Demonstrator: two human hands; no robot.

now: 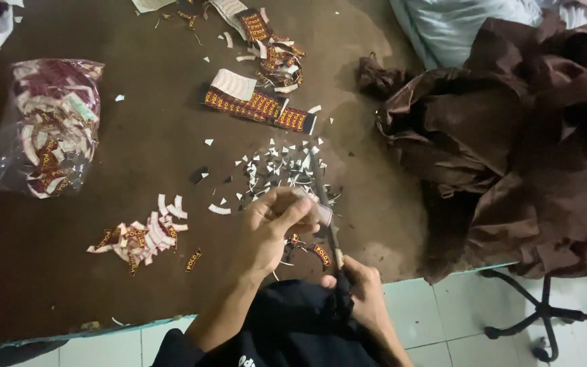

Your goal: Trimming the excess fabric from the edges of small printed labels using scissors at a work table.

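Small label (322, 213) pinched in left hand (273, 228) over desk (157, 149); scissors (326, 204) gripped by right hand (358, 282). Fingertips could be nicked, blades held so close.

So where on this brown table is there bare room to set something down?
Bare table lies between the plastic bag of labels and the label strips, and along the near edge below the cut-label pile. It is crowded around the white scraps, left hand, scissors and brown fabric.
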